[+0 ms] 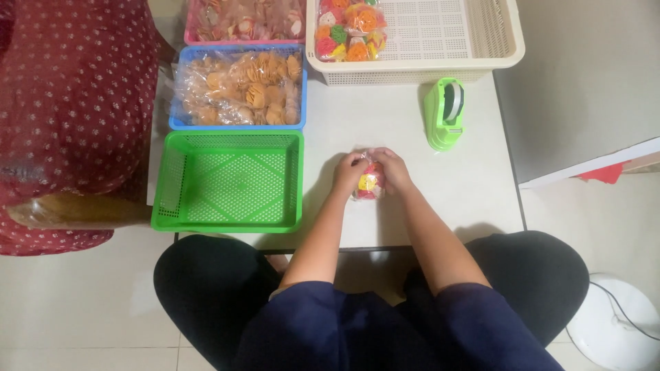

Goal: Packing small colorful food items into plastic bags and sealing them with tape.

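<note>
A small clear bag of red and yellow snack pieces (368, 184) stands on the white table (474, 185), held between both hands. My left hand (350, 172) grips its left side and top. My right hand (392, 168) wraps its right side, fingers meeting the left hand at the bag's top. A green tape dispenser (445, 113) stands just beyond my right hand.
An empty green basket (227, 180) sits left of the hands. Behind it a blue basket (237, 86) holds bagged orange snacks, and a pink basket (244, 20) more. A cream basket (440, 34) holds colourful bags. A person in dotted red cloth (69, 103) is at the left.
</note>
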